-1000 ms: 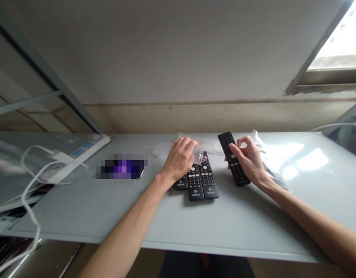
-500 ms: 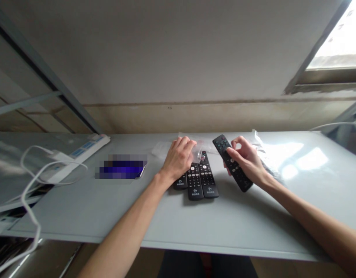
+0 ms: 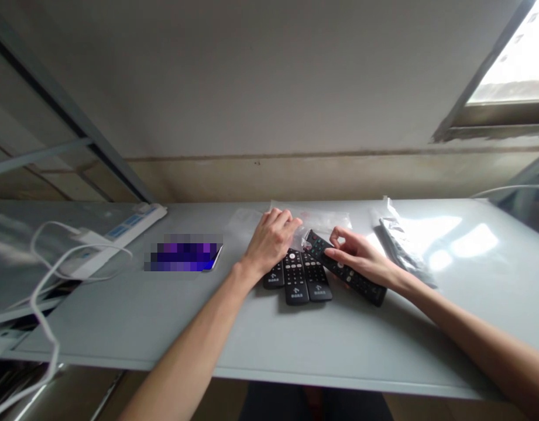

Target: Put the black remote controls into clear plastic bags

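My right hand (image 3: 354, 254) is closed on a black remote control (image 3: 362, 284), thumb on its button face. The remote is tilted, and its upper end reaches over the tops of the remotes on the table, close to my left fingers. Three black remotes (image 3: 296, 286) lie side by side under my left hand (image 3: 271, 241), their upper parts partly covered. My left fingers are curled and pinch a clear plastic bag (image 3: 301, 234); the fingertips are partly hidden.
More clear plastic (image 3: 330, 219) lies flat behind the hands. At right is a dark item in a clear bag (image 3: 401, 242). A blurred-out phone (image 3: 214, 257) lies at left, near a white power strip (image 3: 120, 234) with white cables (image 3: 45, 310). The wall (image 3: 260, 178) borders the grey table (image 3: 172, 327).
My right hand has brought its remote left and down, turning it flatter, so its top end is now by my left fingers. My left hand has hardly moved.
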Demonstrator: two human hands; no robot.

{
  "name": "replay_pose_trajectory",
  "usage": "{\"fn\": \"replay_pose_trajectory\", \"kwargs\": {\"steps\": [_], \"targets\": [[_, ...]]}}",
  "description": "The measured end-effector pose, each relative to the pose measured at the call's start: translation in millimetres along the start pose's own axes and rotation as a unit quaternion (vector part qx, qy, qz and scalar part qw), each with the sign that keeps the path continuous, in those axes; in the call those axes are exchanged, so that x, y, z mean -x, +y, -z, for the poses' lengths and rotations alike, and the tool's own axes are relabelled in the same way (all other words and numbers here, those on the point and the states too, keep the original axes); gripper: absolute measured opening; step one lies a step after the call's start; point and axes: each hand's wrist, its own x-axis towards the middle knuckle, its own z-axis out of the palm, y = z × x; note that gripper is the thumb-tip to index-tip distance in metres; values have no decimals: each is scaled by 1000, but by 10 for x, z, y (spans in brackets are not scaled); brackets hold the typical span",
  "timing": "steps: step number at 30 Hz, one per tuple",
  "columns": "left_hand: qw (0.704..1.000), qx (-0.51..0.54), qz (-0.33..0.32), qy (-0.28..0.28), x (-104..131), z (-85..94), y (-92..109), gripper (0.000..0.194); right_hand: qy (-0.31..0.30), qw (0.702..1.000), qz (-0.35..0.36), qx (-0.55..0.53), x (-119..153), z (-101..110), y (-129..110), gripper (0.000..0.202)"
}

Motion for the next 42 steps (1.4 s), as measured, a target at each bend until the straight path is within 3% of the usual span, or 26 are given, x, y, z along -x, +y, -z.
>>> {"fn": "replay_pose_trajectory", "kwargs": {"steps": [7,12,17,25,30,35,42], "targets": [[999,4,-39,-19,-24,44,81,14,-14,999,0,49,-38,23,74,48],[996,17,-67,-63,-26,76,132,23,-38,997,7,65,-23,28,69,39],[994,25,-82,-72,-32,113,173,28,-70,997,27,31,-11,48,81,33],[991,37,-90,-89,-39,97,259,19,-64,995,-9,-75,4,53,-19,36],[997,-11,-14,-76,-31,99,212,22,34,988,-29,-145,9,71,-163,35],[993,-45,100,-44,-31,111,153,21,163,962,-3,-217,-20,43,-122,30],[993,-22,109,-50,-39,91,190,17,274,926,37,-256,-23,-151,-76,55]]}}
